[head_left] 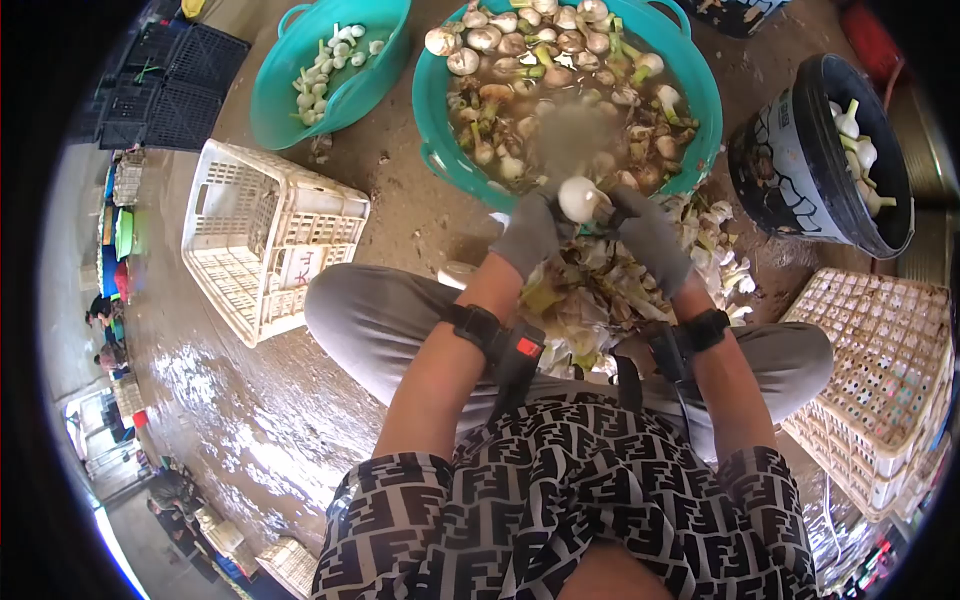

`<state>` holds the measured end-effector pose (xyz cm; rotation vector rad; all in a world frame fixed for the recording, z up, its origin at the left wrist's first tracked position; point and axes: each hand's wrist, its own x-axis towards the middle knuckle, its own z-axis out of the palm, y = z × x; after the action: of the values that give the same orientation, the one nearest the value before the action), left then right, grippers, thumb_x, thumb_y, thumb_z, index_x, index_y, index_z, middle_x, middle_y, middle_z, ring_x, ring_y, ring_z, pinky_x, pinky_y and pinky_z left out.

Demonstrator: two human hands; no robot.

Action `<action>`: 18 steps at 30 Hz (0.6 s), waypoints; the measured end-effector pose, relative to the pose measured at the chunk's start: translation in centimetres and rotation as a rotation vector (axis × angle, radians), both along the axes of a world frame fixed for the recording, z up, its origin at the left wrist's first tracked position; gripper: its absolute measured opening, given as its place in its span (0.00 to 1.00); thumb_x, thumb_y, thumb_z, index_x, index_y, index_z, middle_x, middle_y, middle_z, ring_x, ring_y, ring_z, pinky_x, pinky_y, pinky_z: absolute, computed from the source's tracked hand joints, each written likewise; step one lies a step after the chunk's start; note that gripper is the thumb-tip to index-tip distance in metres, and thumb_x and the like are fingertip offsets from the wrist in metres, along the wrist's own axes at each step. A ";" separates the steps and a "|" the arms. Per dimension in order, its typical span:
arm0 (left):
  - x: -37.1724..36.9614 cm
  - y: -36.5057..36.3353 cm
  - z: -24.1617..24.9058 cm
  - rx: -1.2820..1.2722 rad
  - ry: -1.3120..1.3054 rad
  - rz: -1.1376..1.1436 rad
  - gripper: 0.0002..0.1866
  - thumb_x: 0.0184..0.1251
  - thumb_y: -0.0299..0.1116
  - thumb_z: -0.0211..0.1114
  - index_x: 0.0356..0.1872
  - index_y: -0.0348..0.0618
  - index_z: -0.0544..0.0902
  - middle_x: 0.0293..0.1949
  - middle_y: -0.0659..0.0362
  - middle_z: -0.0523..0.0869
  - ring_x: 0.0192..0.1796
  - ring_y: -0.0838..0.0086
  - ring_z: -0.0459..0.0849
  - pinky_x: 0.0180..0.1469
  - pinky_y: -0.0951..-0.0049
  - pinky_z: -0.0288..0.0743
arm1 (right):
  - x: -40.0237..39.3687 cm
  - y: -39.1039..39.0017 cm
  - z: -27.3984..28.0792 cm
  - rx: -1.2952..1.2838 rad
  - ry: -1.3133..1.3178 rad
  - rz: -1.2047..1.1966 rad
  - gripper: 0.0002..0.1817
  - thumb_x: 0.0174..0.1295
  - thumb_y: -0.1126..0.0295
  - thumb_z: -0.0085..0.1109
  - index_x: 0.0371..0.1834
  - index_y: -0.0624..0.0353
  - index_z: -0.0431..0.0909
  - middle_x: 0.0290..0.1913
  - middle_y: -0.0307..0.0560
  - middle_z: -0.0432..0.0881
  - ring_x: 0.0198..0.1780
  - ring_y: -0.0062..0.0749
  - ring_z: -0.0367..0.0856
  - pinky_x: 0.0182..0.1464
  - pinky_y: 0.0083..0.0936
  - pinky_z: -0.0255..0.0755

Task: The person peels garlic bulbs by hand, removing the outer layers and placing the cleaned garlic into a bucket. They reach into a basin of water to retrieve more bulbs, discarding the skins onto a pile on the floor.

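A peeled white garlic bulb (579,199) is held over the near rim of a large green tub (436,120). My left hand (528,236), in a grey glove, closes on the bulb's left side. My right hand (648,236), gloved alike, grips it by the stem end on the right; the fingertips are partly hidden. Unpeeled garlic bulbs (483,38) with cut stems float in the tub's brown water, some heaped at the far side. Below my hands, a pile of garlic skins (585,312) lies between my legs.
A smaller green basin (275,95) at upper left holds clean white bulbs. On the right stands a black bucket (790,150) with more bulbs inside. White plastic crates (215,235) sit at left and at lower right (870,350). The floor (225,400) is wet.
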<state>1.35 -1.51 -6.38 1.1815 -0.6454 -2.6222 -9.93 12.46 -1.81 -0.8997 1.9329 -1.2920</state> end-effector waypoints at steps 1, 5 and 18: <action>-0.3 0.6 0.1 -0.002 -0.045 0.007 0.16 0.67 0.45 0.51 0.42 0.45 0.77 0.34 0.58 0.82 0.25 0.73 0.79 0.18 0.77 0.68 | 0.0 -0.2 -0.5 0.028 0.056 0.016 0.17 0.55 0.76 0.58 0.50 0.61 0.73 0.37 0.46 0.80 0.30 0.24 0.78 0.31 0.22 0.73; -0.4 1.6 1.3 -0.010 -0.097 -0.020 0.16 0.64 0.45 0.54 0.40 0.43 0.78 0.31 0.56 0.83 0.27 0.71 0.81 0.25 0.72 0.74 | -0.2 -0.2 -1.4 0.022 0.255 -0.017 0.12 0.48 0.76 0.55 0.38 0.57 0.78 0.29 0.55 0.80 0.32 0.45 0.80 0.35 0.32 0.72; -0.4 -2.5 2.4 -1.600 -0.324 -0.363 0.23 0.41 0.29 0.72 0.43 0.39 0.77 0.33 0.50 0.83 0.34 0.60 0.83 0.37 0.68 0.77 | 3.7 0.1 2.5 -0.019 -0.303 0.128 0.05 0.54 0.72 0.57 0.33 0.60 0.78 0.27 0.43 0.80 0.24 0.23 0.77 0.27 0.21 0.70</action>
<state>0.91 -3.97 -3.95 0.8248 -2.4173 -1.1252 -6.24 12.58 0.73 -0.7729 1.6057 -1.2910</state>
